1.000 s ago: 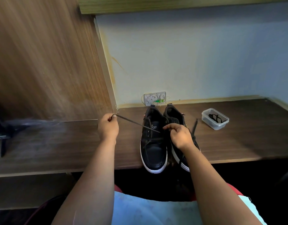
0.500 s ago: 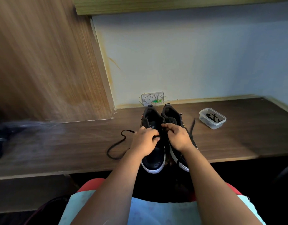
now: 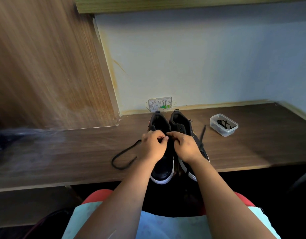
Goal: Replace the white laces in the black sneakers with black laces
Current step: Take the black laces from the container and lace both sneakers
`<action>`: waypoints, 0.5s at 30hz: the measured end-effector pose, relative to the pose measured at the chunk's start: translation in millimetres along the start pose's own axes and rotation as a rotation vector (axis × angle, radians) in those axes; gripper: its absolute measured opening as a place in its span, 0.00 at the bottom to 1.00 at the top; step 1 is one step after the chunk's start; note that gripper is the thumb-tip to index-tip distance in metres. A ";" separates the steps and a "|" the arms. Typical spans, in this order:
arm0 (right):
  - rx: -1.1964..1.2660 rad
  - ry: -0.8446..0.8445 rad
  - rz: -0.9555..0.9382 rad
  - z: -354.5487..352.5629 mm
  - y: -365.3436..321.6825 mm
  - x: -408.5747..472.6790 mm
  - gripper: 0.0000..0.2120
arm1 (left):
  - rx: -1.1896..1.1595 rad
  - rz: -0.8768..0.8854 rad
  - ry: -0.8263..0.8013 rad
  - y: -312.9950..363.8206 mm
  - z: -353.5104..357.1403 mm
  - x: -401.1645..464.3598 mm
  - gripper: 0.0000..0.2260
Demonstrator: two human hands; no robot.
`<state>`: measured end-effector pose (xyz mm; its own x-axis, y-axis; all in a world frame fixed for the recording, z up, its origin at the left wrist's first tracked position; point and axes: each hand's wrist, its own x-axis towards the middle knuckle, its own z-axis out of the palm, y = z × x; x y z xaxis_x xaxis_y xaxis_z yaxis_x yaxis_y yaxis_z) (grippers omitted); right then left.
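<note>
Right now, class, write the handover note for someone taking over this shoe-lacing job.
Left hand and right hand: both over the left shoe, fingertips together at its eyelets; the pinched lace end is hidden.
Black lace loops slack on the desk, left of the shoe.
Right shoe beside it, lace trailing.
Tub holds dark cord.
Done: no white laces visible.
Left: finish threading, check both shoes.
</note>
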<state>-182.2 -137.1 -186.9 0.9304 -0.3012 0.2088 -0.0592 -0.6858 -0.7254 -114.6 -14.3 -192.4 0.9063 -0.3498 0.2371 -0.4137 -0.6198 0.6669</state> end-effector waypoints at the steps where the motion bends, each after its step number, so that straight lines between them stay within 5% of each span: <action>1: 0.005 -0.005 -0.001 0.2 -0.1 -0.6 0.22 | 0.018 -0.047 -0.008 -0.4 -1.1 1.2 0.04; 6: 0.062 0.047 0.092 -3.2 -2.4 -0.8 0.23 | 0.140 -0.127 -0.152 -7.7 -24.5 9.3 0.08; 10: -0.149 -0.020 0.165 -9.6 2.4 -0.8 0.20 | 0.073 -0.172 -0.105 -13.1 -41.0 14.7 0.12; 12: -0.226 -0.128 0.189 -7.1 1.5 -4.4 0.21 | 0.057 -0.145 -0.100 -13.3 -40.3 13.4 0.13; 15: -0.187 -0.075 0.191 -2.5 -1.8 -7.2 0.19 | -0.024 -0.016 -0.057 -11.4 -32.6 9.6 0.14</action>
<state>-189.8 -135.2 -185.5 0.9199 -0.3912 0.0257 -0.2949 -0.7338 -0.6120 -98.4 12.3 -174.7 0.9063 -0.3797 0.1858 -0.3960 -0.6088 0.6874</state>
